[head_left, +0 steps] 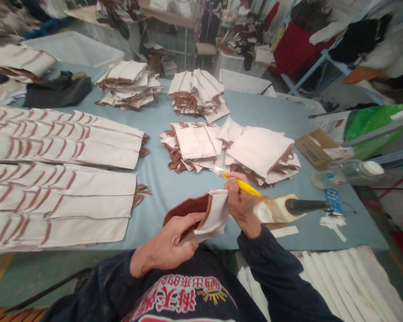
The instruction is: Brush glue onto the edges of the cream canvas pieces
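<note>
My left hand (169, 243) is closed on a folded leather piece (216, 208), off-white on one face and reddish brown on the other, held above the table's near edge. In my right hand (240, 201) is a yellow-handled brush (243, 185), its pale bristle end pointing up and left. The right hand is right beside the piece's upper right edge; whether it touches is hard to tell. Beyond the brush lie stacked off-white pieces with brown edges (260, 150) and another stack (198, 141). A cream plastic container (278, 208) stands close to my right hand.
Rows of overlapping off-white pieces (97, 192) cover the left of the blue-grey table (151, 192). Two more stacks (130, 85) sit at the back. To the right are a cardboard box (317, 147), a clear jar (361, 169) and a dark tapered object (305, 206) over the container.
</note>
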A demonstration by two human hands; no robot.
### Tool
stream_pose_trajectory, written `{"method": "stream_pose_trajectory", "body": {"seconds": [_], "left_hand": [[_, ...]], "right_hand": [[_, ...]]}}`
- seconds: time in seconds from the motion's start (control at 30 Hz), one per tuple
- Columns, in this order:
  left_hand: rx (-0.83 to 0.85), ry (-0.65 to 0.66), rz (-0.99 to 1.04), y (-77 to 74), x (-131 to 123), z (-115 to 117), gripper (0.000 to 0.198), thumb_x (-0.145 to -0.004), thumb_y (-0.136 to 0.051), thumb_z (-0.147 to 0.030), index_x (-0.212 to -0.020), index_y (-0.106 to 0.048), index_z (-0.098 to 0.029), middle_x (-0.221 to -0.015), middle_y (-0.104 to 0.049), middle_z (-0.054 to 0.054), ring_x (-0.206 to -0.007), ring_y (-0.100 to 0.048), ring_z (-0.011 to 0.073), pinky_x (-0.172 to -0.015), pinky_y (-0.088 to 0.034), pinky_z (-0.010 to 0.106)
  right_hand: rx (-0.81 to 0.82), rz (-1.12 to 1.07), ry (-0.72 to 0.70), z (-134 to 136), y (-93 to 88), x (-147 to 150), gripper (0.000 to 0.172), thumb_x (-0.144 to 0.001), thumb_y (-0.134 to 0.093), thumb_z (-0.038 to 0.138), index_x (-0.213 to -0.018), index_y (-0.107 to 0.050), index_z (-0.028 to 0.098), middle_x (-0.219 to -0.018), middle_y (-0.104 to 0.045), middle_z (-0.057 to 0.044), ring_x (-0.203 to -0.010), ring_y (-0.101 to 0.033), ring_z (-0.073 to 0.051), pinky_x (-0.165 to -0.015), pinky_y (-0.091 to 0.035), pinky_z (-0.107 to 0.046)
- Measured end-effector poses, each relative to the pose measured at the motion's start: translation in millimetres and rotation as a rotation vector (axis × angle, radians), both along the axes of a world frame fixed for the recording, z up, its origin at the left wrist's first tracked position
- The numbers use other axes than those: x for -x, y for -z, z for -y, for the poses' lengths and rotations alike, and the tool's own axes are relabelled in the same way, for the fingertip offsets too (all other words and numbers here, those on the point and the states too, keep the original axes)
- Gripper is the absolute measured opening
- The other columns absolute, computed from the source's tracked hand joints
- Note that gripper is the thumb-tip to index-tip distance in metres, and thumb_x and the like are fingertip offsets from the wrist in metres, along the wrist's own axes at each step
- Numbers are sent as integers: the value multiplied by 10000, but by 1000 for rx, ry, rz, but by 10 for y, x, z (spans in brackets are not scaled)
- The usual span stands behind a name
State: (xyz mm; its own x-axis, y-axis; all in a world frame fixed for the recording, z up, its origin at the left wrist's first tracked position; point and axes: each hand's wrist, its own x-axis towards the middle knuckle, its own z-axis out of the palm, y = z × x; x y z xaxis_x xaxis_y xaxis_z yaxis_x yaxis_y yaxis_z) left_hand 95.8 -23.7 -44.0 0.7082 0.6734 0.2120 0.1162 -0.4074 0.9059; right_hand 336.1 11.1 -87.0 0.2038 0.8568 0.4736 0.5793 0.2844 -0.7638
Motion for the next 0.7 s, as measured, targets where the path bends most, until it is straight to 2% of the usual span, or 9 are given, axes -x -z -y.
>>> {"method": "stream_pose_trajectory", "body": {"seconds": [0.07,0.17,0.23,0.3,0.37,0.47,0.53,0.63,0.7], "left_hand": [[2,-49,-88,-76,33,-45,330,-892,-559,-209,-1211,-628,-158,-1108,-766,116,-929,-708,233,-826,-609,345],[-15,-140,-185,-169,0,-167,118,-913,-603,-304,-906,-607,-186,-903,-698,54,-817,-614,201,-780,-553,334],[102,-166,-160,-216,-65,-257,207,-932,-575,-334,-776,-532,-204,-758,-592,-2,-714,-528,161,-686,-487,287],[259,-143,-100,-249,-135,-328,229,-944,-529,-353,-771,-523,-204,-722,-530,-25,-671,-472,140,-631,-432,263],[344,-97,-68,-272,-187,-373,210,-944,-501,-346,-800,-535,-198,-733,-516,-28,-663,-447,134,-613,-406,261],[319,-92,-89,-292,-199,-413,193,-931,-500,-302,-763,-489,-208,-739,-479,-33,-669,-437,135,-608,-387,269],[281,-103,-115,-305,-166,-439,194,-924,-502,-270,-741,-474,-212,-762,-484,-28,-694,-464,142,-626,-401,275],[273,-77,-142,-340,-98,-478,155,-930,-476,-233,-804,-556,-192,-847,-574,1,-761,-544,163,-686,-446,293],[273,-39,-149,-373,-70,-491,167,-937,-450,-214,-845,-587,-183,-891,-617,18,-797,-580,175,-713,-464,301]], "right_hand": [[-40,29,19,53,-88,-29,296,-1078,-488,409,-1137,-670,184,-666,-605,31,-559,-598,-152,-602,-509,-282],[-105,91,20,137,-212,5,281,-1061,-533,424,-1114,-696,202,-682,-641,16,-582,-640,-164,-646,-556,-300],[-148,129,13,173,-261,62,278,-1065,-525,415,-1114,-702,206,-685,-656,11,-581,-654,-163,-641,-567,-295],[-155,132,0,181,-284,118,284,-1077,-493,391,-1122,-701,204,-684,-665,12,-565,-655,-156,-618,-564,-288],[-117,96,-7,174,-310,148,297,-1084,-467,377,-1142,-695,195,-701,-687,5,-573,-665,-154,-615,-563,-290],[-87,-39,47,189,-432,119,316,-1095,-456,390,-1122,-697,186,-694,-694,8,-559,-649,-143,-583,-544,-276],[-138,-190,76,239,-590,58,321,-1094,-488,411,-1017,-710,193,-601,-622,46,-483,-577,-119,-505,-486,-238],[-177,-306,-58,332,-873,-33,306,-1057,-604,413,-857,-704,204,-527,-519,83,-377,-432,-80,-398,-373,-202],[-98,-214,-202,355,-1019,-50,298,-1048,-628,405,-837,-704,209,-573,-574,67,-383,-436,-75,-393,-382,-207]]}}
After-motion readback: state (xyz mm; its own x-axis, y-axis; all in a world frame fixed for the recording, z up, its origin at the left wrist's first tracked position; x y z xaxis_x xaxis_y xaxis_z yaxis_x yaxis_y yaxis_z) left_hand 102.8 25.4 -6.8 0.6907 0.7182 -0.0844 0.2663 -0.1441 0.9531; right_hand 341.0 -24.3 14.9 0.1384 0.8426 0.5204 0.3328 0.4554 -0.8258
